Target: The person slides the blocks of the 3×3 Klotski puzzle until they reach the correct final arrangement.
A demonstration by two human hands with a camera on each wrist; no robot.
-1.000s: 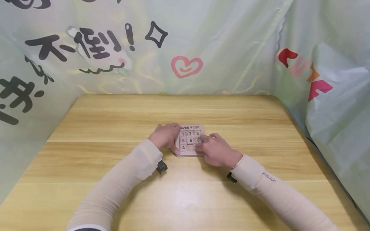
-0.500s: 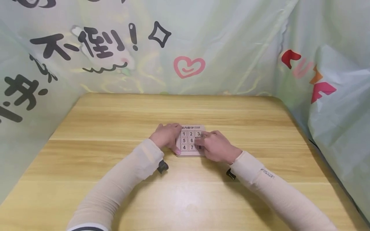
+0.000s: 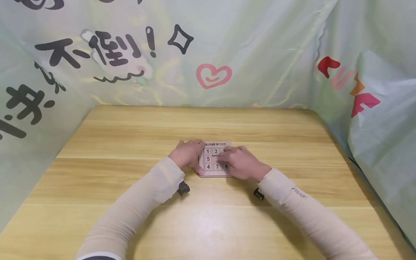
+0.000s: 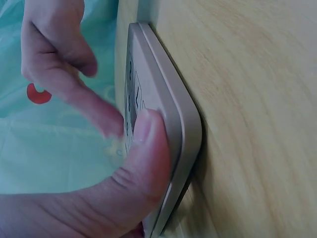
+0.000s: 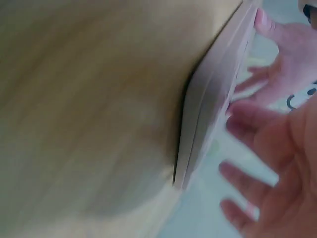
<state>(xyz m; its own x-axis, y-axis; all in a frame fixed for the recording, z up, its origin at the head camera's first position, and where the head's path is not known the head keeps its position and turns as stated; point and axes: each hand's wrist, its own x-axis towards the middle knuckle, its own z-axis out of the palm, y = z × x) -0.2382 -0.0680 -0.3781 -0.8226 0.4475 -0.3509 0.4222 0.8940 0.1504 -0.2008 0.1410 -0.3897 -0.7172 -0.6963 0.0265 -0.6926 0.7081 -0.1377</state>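
A flat, pale number sliding puzzle [image 3: 211, 173] lies on the table. My left hand [image 3: 187, 154] grips its left side, fingers at the far corner and thumb [image 4: 143, 158] over the near edge in the left wrist view. My right hand [image 3: 243, 163] reaches in from the right, an extended finger touching the tile area near the middle row's centre. Tiles 1, 2 and a partly covered 3 form the top row. Tile 5 [image 3: 208, 159] stands at middle left with a gap beside it. Along the bottom are 4, 7 and 8. My right fingers hide the middle row's right end.
Wood-grain table [image 3: 208, 216] extends around the puzzle on every side. Printed cloth curtains [image 3: 260, 54] hang behind the table and along its left and right edges. Black wrist-camera mounts [image 3: 183, 188] sit under both cuffs.
Tile 8 has gone from middle right to bottom right, and tile 7 has appeared at bottom centre. Tile 6 has left the middle cell. My right hand shifted slightly; the left kept its grip.
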